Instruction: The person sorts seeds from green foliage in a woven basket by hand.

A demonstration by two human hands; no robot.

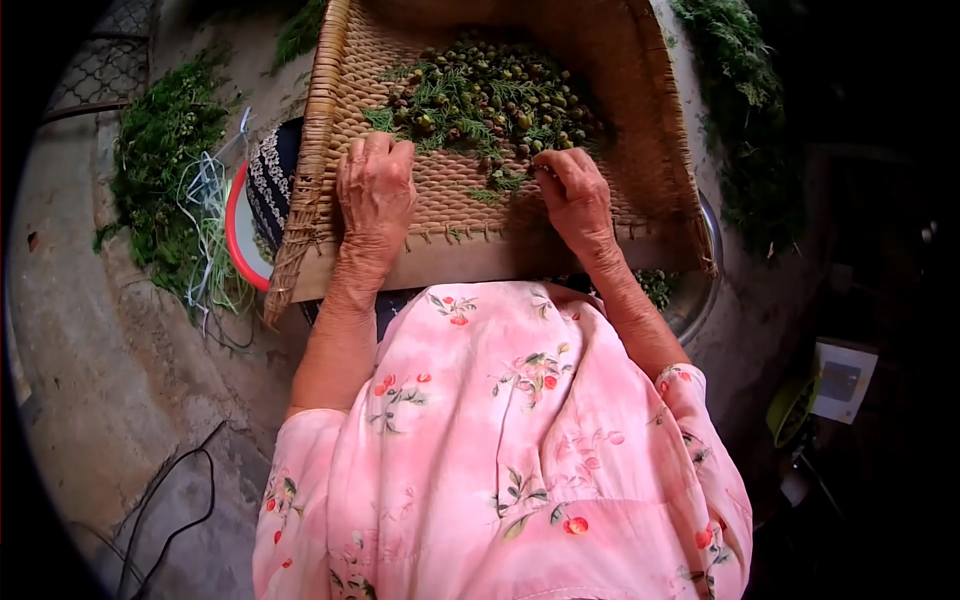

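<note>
A woven wicker scoop basket [330,130] rests across my lap. On its floor lies a heap of small round green-brown cones [520,90] mixed with feathery green sprigs [465,88]. My left hand [377,190] is closed, knuckles up, over the weave at the heap's near left edge, just below a small sprig [379,118]. Its fingertips are hidden. My right hand [577,195] is pinched at the near right edge of the heap, close to a loose sprig [500,182]. Whatever lies between its thumb and finger is too small to name.
Piles of green branches lie on the floor at left [165,150] and right [735,70]. Tangled plastic string [207,215] is beside a red-rimmed basin [238,225] under the basket's left side. A metal basin [712,260] shows at right. A black cable [210,490] crosses the floor.
</note>
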